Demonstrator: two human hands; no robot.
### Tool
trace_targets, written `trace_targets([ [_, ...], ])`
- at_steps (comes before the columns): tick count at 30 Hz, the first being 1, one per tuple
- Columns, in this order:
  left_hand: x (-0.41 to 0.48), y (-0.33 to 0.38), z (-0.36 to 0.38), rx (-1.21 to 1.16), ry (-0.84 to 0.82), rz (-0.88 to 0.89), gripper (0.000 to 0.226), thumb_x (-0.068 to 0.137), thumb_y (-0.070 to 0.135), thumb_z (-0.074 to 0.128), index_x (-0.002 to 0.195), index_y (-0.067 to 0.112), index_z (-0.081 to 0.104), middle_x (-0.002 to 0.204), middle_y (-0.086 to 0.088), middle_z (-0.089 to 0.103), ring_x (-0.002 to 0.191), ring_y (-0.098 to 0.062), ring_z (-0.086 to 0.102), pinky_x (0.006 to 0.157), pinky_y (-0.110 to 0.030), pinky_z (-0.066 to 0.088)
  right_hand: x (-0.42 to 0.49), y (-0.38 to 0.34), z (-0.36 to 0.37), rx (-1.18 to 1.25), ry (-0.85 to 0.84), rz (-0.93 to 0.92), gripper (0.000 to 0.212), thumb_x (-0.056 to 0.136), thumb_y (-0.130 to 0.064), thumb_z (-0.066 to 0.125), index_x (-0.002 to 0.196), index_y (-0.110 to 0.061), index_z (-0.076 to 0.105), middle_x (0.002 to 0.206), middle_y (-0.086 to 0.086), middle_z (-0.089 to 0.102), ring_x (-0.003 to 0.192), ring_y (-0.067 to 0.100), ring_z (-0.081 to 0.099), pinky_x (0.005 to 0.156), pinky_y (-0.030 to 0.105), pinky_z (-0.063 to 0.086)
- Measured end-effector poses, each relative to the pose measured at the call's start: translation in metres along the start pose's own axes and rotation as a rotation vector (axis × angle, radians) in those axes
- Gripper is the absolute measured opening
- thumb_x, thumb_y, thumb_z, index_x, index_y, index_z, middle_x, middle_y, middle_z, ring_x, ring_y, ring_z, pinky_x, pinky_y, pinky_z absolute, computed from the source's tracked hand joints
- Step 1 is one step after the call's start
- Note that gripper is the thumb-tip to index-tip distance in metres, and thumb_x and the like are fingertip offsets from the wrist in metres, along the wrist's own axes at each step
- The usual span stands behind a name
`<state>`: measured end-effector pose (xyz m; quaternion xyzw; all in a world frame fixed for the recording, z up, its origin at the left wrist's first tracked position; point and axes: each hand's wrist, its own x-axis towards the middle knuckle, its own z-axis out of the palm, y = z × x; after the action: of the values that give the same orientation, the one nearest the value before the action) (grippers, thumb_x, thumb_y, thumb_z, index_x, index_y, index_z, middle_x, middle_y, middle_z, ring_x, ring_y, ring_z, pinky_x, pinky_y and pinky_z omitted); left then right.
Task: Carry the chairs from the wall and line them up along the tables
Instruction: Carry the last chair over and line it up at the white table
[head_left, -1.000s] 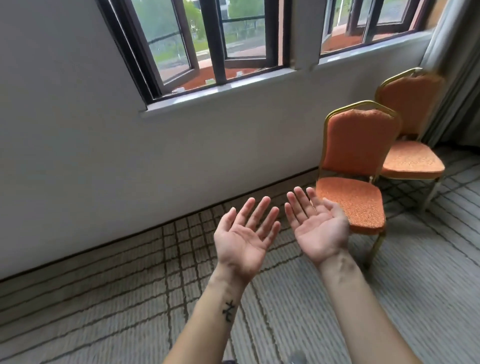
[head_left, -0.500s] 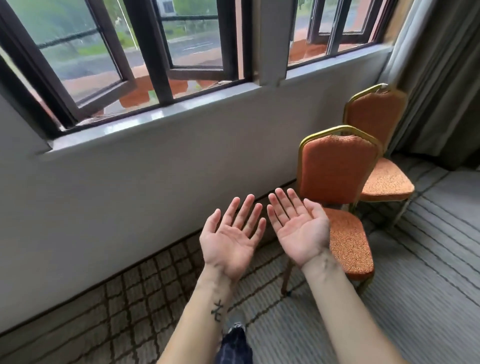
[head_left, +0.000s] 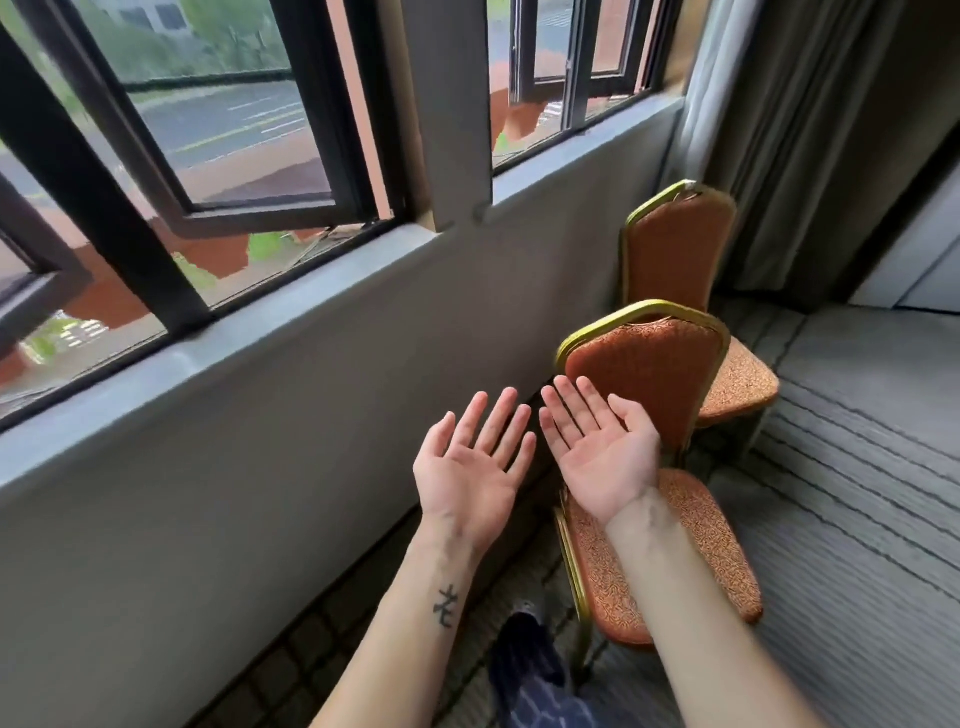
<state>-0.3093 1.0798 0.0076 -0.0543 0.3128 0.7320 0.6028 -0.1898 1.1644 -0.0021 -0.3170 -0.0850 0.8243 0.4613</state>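
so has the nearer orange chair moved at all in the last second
No. The nearer orange chair stands by the wall, just in front of the far chair, as before; only the camera has come closer.

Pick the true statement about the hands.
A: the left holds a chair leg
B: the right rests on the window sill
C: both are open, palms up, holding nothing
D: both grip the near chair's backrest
C: the left hand and right hand show upturned palms with straight fingers, held in front of the near chair and curled round nothing.
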Motion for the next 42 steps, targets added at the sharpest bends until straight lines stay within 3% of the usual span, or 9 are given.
trace_targets([
  [10, 0.209, 0.046, 0.078, 0.147, -0.008, -0.087, 0.046, 0.103, 0.034, 0.042, 0.142, 0.015, 0.056, 0.133, -0.018, 0.067, 0.126, -0.038, 0.063, 0.116, -0.051, 0.039, 0.214, -0.039, 0.054, 0.071, 0.082, -0.032, 0.047, 0.104, -0.028, 0.037, 0.143, -0.008, 0.053, 0.129, 0.015, 0.07, 0.119, 0.032, 0.068, 0.112, 0.046, 0.045],
  [16, 0.287, 0.057, 0.115, 0.212, -0.036, -0.152, 0.046, 0.103, 0.033, 0.04, 0.142, 0.014, 0.056, 0.133, -0.018, 0.067, 0.128, -0.038, 0.061, 0.115, -0.051, 0.04, 0.269, -0.075, 0.06, 0.119, 0.163, -0.132, 0.048, 0.103, -0.026, 0.039, 0.145, -0.007, 0.051, 0.13, 0.015, 0.069, 0.117, 0.032, 0.069, 0.109, 0.045, 0.048],
  [21, 0.372, 0.039, 0.139, 0.296, -0.087, -0.319, 0.046, 0.103, 0.034, 0.04, 0.142, 0.013, 0.055, 0.135, -0.019, 0.066, 0.129, -0.039, 0.06, 0.118, -0.052, 0.035, 0.317, -0.097, 0.036, 0.218, 0.308, -0.231, 0.05, 0.102, -0.027, 0.039, 0.145, -0.005, 0.051, 0.13, 0.015, 0.069, 0.118, 0.032, 0.069, 0.101, 0.044, 0.052],
  [33, 0.538, 0.002, 0.206, 0.556, -0.243, -0.743, 0.047, 0.105, 0.036, 0.039, 0.144, 0.013, 0.052, 0.133, -0.017, 0.068, 0.127, -0.035, 0.062, 0.119, -0.05, 0.036, 0.399, -0.142, 0.034, 0.431, 0.519, -0.589, 0.048, 0.106, -0.028, 0.036, 0.148, -0.007, 0.047, 0.133, 0.015, 0.068, 0.122, 0.031, 0.066, 0.106, 0.044, 0.048],
  [42, 0.582, -0.055, 0.232, 0.78, -0.33, -0.911, 0.046, 0.105, 0.036, 0.04, 0.142, 0.013, 0.053, 0.129, -0.016, 0.07, 0.125, -0.035, 0.064, 0.117, -0.05, 0.038, 0.426, -0.144, 0.001, 0.496, 0.692, -0.562, 0.046, 0.105, -0.028, 0.039, 0.144, -0.007, 0.052, 0.129, 0.015, 0.07, 0.123, 0.03, 0.063, 0.111, 0.044, 0.045],
])
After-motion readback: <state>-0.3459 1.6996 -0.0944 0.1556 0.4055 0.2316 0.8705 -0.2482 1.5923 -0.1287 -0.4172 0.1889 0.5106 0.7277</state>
